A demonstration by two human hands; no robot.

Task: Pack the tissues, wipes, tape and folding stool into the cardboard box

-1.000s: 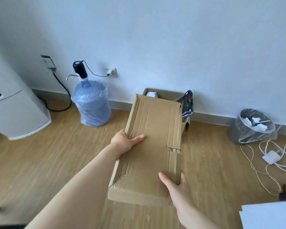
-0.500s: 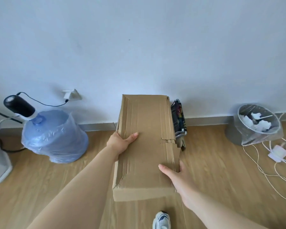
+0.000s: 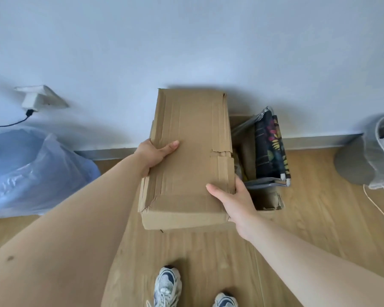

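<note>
At floor, by wall: open cardboard box [image 3: 267, 204] is set against the baseboard, w/ a flat cardboard lid [image 3: 186, 156] held over its left part.
Lid: worn brown cardboard, torn at near-left corner and along right edge; it is tipped slightly, far end close to the wall, near end toward the shoes [image 3: 167, 286].
Left hand [image 3: 153, 156]: clamped on the lid's left edge, thumb laid on top, fingers hidden under.
Right hand [image 3: 235, 196]: clamped on the lid's near-right corner, thumb on top, rest wrapped round the edge.
Folding stool [image 3: 268, 149]: folded, dark patterned fabric w/ metal frame, stood in the box at its right side, top sticking up above the rim.
Tissues, wipes, tape: not made out; box interior mostly hidden by lid. Something yellowish is glimpsed beside the stool, can't be identified.
Step in hand (judged): closing stage; lid is being lined up over the box, packing prob. done.
Next move calls for: lid to be shifted right, squared w/ the box walls, then lowered. Stool top sits high, so it may need to be pushed down or laid flatter first.
Risk: torn lid corner could buckle if pressed hard.
Nearby: water bottle in plastic bag [image 3: 31, 173] at left, bin [image 3: 372, 151] at right, both well apart from the box.
</note>
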